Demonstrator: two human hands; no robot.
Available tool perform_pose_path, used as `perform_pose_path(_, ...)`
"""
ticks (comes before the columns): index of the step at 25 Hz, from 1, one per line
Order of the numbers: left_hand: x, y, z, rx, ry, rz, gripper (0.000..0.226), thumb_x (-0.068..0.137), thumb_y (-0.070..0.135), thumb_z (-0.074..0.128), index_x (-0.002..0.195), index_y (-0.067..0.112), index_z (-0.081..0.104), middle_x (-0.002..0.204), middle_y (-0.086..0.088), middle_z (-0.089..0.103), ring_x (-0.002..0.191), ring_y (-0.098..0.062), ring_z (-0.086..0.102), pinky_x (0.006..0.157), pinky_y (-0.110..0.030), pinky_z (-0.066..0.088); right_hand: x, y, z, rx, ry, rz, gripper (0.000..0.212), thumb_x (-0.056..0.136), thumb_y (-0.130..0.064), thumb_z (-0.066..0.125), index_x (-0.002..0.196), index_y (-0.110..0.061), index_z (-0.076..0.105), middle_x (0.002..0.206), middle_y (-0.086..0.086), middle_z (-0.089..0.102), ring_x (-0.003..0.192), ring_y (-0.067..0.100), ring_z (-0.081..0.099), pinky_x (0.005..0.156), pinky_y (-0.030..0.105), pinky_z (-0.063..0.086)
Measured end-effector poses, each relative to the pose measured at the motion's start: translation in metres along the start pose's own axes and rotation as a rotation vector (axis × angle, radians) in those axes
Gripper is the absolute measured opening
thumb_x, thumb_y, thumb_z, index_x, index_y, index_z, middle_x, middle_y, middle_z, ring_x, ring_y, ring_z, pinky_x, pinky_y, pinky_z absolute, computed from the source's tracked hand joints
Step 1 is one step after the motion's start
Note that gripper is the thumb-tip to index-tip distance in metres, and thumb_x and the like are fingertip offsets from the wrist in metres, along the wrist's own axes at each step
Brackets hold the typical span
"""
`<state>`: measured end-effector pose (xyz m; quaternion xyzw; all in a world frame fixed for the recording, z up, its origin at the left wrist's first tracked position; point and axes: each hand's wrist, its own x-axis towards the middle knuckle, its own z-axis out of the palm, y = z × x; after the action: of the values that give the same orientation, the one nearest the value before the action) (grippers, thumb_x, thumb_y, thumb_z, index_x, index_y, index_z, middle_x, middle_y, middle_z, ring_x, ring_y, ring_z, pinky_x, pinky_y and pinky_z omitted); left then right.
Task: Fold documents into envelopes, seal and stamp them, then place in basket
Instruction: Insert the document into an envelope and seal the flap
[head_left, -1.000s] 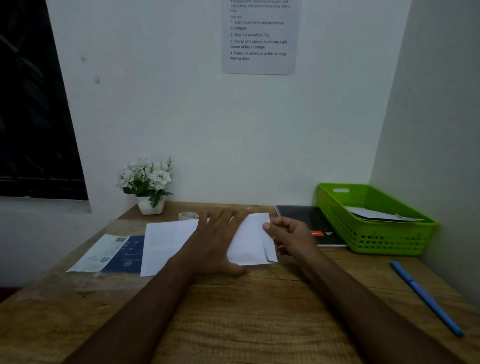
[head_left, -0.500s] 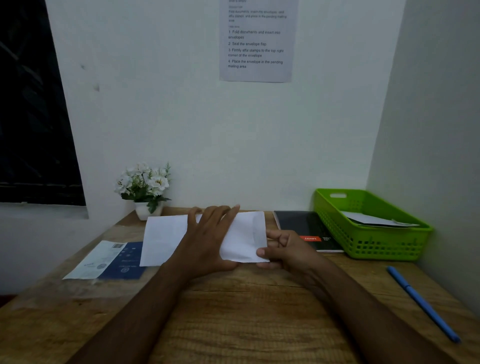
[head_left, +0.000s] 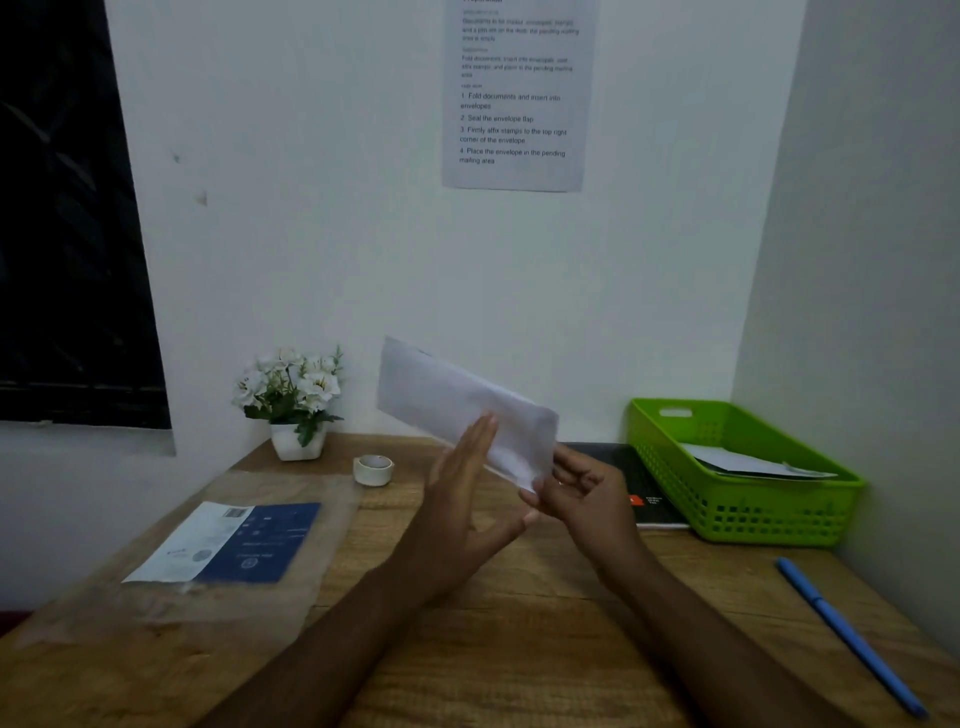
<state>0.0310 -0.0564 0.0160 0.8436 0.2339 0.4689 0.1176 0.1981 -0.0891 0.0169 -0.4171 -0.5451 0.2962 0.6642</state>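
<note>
A white folded paper (head_left: 457, 400) is lifted off the wooden desk (head_left: 519, 649) and tilts up toward the left. My right hand (head_left: 587, 499) pinches its lower right end. My left hand (head_left: 462, 499) is flat with fingers straight, its fingertips resting against the paper's lower edge. The green basket (head_left: 779, 519) stands at the right against the wall with white envelopes (head_left: 748, 462) inside. A small roll of white tape (head_left: 373, 469) sits behind my left hand.
A blue and white sheet (head_left: 234, 543) lies on clear plastic at the left. A white flower pot (head_left: 296, 405) stands at the back left. A dark notebook (head_left: 634, 483) lies beside the basket, a blue pen (head_left: 847, 634) at the right. An instruction sheet (head_left: 517, 93) hangs on the wall.
The paper was pressed flat on the desk under both hands; now it is raised in the air, folded narrower. The tape roll, hidden before, shows.
</note>
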Motion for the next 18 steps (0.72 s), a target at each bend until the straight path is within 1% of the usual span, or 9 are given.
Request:
perform_pose_path(2,-0.001,0.009,0.004,-0.323,-0.085,-0.141,0.094,0.077,0.052,0.066,0.149,0.031,0.009,0.155,0.017,0.016,0.141,0.003,0.016,0.114,-0.028,0.025,-0.003,0.002,0.005,-0.221,-0.027,-0.179,0.055,0.084,0.011,0.061,0.122,-0.029,0.061,0.116,-0.004,0.069,0.107,0.014,0.067,0.084,0.032,0.057)
perform_pose_path(4,-0.001,0.012,0.006,-0.575,-0.073,-0.236,0.088,0.081,0.041,0.069,0.148,0.030,0.014,0.150,0.019,0.028,0.136,0.006,0.026,0.110,-0.021,0.030,-0.006,0.004,0.013,-0.396,-0.099,-0.282,0.063,0.084,0.010,0.059,0.133,-0.029,0.052,0.127,-0.008,0.063,0.115,0.002,0.060,0.088,0.024,0.054)
perform_pose_path(6,0.001,0.011,0.005,-0.715,0.019,-0.312,0.065,0.086,0.031,0.064,0.142,0.024,0.033,0.137,0.014,0.049,0.128,0.000,0.044,0.103,-0.022,0.041,-0.008,0.007,0.019,-0.564,-0.140,-0.367,0.070,0.084,0.010,0.055,0.142,-0.028,0.042,0.141,-0.008,0.052,0.127,-0.004,0.048,0.094,0.020,0.050)
perform_pose_path(8,0.004,0.008,0.003,-0.808,0.145,-0.385,0.039,0.090,0.029,0.057,0.126,0.016,0.052,0.118,0.003,0.066,0.116,-0.013,0.059,0.093,-0.028,0.050,-0.009,0.012,0.023,-0.698,-0.194,-0.416,0.078,0.080,0.013,0.049,0.145,-0.028,0.037,0.151,-0.012,0.038,0.140,-0.005,0.027,0.108,0.019,0.039)
perform_pose_path(11,0.009,0.000,-0.004,-0.858,0.309,-0.493,0.026,0.095,0.014,0.048,0.119,0.008,0.057,0.108,-0.007,0.070,0.101,-0.020,0.067,0.079,-0.027,0.056,-0.012,0.013,0.027,-0.819,-0.322,-0.422,0.079,0.080,0.007,0.046,0.146,-0.033,0.033,0.155,-0.018,0.024,0.144,-0.007,0.008,0.113,0.007,0.012)
perform_pose_path(12,0.010,-0.003,-0.009,-0.850,0.342,-0.521,0.026,0.096,0.011,0.046,0.120,0.009,0.055,0.108,-0.008,0.069,0.097,-0.019,0.068,0.075,-0.026,0.057,-0.012,0.012,0.027,-0.833,-0.334,-0.424,0.074,0.082,0.003,0.047,0.145,-0.035,0.034,0.155,-0.019,0.025,0.144,-0.007,0.010,0.112,0.006,0.010)
perform_pose_path(14,0.012,-0.012,-0.015,-0.831,0.361,-0.559,0.026,0.096,0.009,0.045,0.121,0.010,0.052,0.109,-0.008,0.066,0.094,-0.017,0.067,0.070,-0.026,0.058,-0.008,0.011,0.025,-0.775,-0.233,-0.459,0.059,0.085,-0.007,0.048,0.140,-0.030,0.047,0.147,-0.013,0.044,0.137,-0.003,0.034,0.114,0.018,0.027)
perform_pose_path(16,0.015,-0.020,-0.021,-0.808,0.323,-0.592,0.029,0.096,0.009,0.045,0.125,0.008,0.049,0.115,-0.009,0.063,0.099,-0.018,0.064,0.070,-0.026,0.058,0.000,0.012,0.017,-0.599,0.023,-0.446,0.047,0.086,-0.006,0.053,0.129,-0.024,0.060,0.124,-0.004,0.066,0.115,0.004,0.058,0.101,0.031,0.048)
perform_pose_path(18,0.015,-0.027,-0.025,-0.807,0.255,-0.639,0.032,0.096,0.010,0.046,0.128,0.005,0.045,0.121,-0.012,0.060,0.101,-0.019,0.062,0.074,-0.029,0.058,0.009,0.010,0.001,-0.416,0.273,-0.345,0.041,0.088,-0.001,0.056,0.121,-0.022,0.064,0.112,-0.006,0.069,0.105,0.008,0.063,0.095,0.034,0.051)
